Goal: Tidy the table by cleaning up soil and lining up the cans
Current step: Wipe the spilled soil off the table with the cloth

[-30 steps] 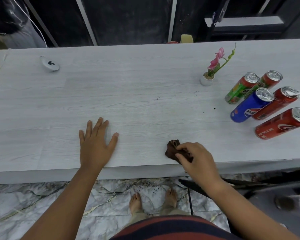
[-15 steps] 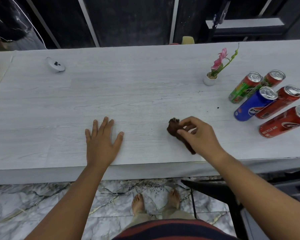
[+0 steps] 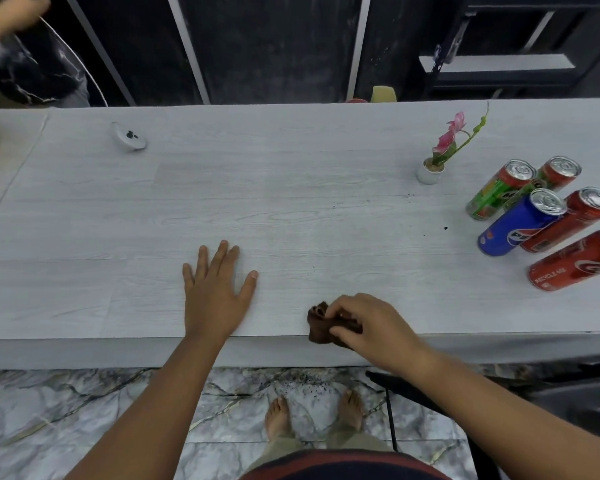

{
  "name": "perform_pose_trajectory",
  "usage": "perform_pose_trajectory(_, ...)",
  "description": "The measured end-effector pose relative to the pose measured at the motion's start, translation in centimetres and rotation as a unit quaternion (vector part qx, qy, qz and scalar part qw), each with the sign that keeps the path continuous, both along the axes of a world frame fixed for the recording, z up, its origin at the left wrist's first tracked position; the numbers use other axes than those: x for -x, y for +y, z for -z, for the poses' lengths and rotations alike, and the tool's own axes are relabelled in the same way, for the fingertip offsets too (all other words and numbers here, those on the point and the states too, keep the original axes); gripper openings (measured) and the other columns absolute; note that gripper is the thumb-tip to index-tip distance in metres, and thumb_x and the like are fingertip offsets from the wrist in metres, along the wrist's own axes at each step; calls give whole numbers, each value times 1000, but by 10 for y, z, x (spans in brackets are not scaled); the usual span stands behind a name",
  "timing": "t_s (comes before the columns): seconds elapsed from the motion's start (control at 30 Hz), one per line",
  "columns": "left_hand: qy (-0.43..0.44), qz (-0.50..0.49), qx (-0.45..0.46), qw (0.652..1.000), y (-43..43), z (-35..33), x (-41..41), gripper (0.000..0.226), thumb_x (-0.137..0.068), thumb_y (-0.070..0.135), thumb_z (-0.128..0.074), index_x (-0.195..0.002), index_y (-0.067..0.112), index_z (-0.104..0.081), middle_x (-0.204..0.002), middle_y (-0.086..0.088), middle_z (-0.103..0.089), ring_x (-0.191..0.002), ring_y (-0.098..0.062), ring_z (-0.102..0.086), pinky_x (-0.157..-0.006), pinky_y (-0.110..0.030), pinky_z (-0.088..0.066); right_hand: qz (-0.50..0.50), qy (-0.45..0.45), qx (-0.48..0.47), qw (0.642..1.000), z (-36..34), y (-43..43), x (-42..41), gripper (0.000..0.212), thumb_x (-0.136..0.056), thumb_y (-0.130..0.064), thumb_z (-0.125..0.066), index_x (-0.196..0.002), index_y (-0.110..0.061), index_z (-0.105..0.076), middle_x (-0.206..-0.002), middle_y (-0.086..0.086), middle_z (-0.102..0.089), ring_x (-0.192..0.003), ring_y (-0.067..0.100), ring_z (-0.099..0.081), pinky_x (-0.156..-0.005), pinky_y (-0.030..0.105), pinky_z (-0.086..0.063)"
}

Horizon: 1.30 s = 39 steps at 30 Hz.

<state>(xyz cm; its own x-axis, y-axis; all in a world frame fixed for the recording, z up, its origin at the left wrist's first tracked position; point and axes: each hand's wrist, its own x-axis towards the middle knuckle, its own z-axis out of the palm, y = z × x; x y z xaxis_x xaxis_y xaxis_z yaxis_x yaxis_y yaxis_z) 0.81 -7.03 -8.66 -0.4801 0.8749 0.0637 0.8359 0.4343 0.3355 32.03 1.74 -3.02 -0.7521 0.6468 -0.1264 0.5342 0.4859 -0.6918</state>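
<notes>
Pale desk (image 3: 291,202): left hand (image 3: 215,299) flat, fingers spread; right hand (image 3: 368,327) pinches cloth (image 3: 317,327) at the edge (risk: soil (image 3: 445,228) swept onto floor (image 3: 84,410)).

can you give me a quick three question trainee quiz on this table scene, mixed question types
1. True or false: the left hand lies flat and open on the pale wood-grain table.
2. What does the right hand grip at the table's near edge? A) crumpled brown cloth B) blue drink can C) small white flower pot
3. How many drink cans are in view, and are they upright?

Key
1. True.
2. A, the crumpled brown cloth.
3. Five drink cans, all upright on the right side, near the small white flower pot.
</notes>
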Motion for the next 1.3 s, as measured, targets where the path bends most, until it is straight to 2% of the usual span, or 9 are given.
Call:
perform_pose_trajectory(0.1, -1, 0, -2, 1000, 0, 0, 0, 76, -106, 75, -30, -169, 31, -32, -180, 10, -21, -169, -22, -1, -135, -57, 0, 50, 37, 62, 996, -13, 23, 18, 25, -90, -26, -83, -103, -44, -73, -93, -27, -69, -82, -6, -63, -73, 13, -45)
perform_pose_trajectory(0.3, 1, -1, 0, 1000, 0, -1, -1, 75, -107, 74, -31, -169, 32, -31, -180, 10, -20, -169, -22, 0, -136, -56, 1, 126, 61, -40, 989, -20, 107, 78, 30, -91, -21, -82, -116, -36, -79, -107, -20, -73, -92, 0, -63, -86, 16, -45)
perform_pose_trajectory(0.43, 0, 2, -2, 1000, -1, 0, 1, 75, -107, 74, -31, -169, 32, -32, -180, 10, -20, -169, -21, 0, -135, -57, 0, 74, -17, -80, 994, 0, 112, 90, 29, -94, -18, -78, -122, -28, -79, -121, -9, -75, -111, 16, -64, -101, 32, -49)
perform_pose_trajectory(0.53, 1, 2, -1, 1000, -1, 2, 2, 75, -107, 74, -29, -169, 32, -30, -180, 10, -19, -169, -21, 1, -136, -56, 1, 36, 9, -103, 994, 9, 83, 76, 29, -92, -16, -81, -120, -25, -80, -115, -5, -77, -105, 19, -65, -96, 38, -53)
perform_pose_trajectory(0.63, 4, 3, 3, 1000, 0, 2, 2, 75, -107, 74, -29, -170, 32, -30, -181, 10, -19, -169, -21, 2, -135, -56, 1, -15, 38, -107, 993, 14, 42, 53, 29, -91, -16, -84, -119, -23, -81, -112, -6, -78, -99, 14, -63, -90, 32, -53)
perform_pose_trajectory(0.83, 2, 4, -4, 1000, -1, 3, 2, 74, -108, 72, -31, -169, 31, -31, -180, 9, -20, -169, -21, 2, -135, -57, 1, -81, 47, -57, 994, 9, -12, 21, 27, -94, -18, -82, -119, -27, -82, -116, -13, -78, -108, 11, -67, -97, 25, -51)
perform_pose_trajectory(0.97, 9, 5, 4, 1000, -1, 3, 3, 75, -108, 73, -29, -170, 31, -29, -181, 9, -18, -169, -21, 2, -135, -57, -1, 72, 96, 53, 991, -2, 6, 15, 26, -90, -15, -85, -107, -35, -84, -106, -23, -76, -102, 0, -69, -91, 13, -49)
perform_pose_trajectory(1.07, 8, 5, 4, 1000, -1, 3, 3, 75, -108, 73, -29, -170, 32, -29, -181, 9, -19, -169, -21, 2, -135, -58, -1, 236, 123, -13, 964, -15, 55, 1, 26, -89, -13, -84, -101, -36, -81, -100, -20, -76, -92, 4, -69, -81, 8, -45)
perform_pose_trajectory(1.3, 11, 6, -6, 1000, -1, 4, 3, 75, -106, 74, -30, -169, 32, -31, -180, 9, -21, -169, -20, 1, -135, -57, -1, 440, -81, -203, 871, -18, 169, -52, 29, -103, -17, -64, -129, -19, -76, -127, 16, -72, -112, 37, -67, -93, 39, -53)
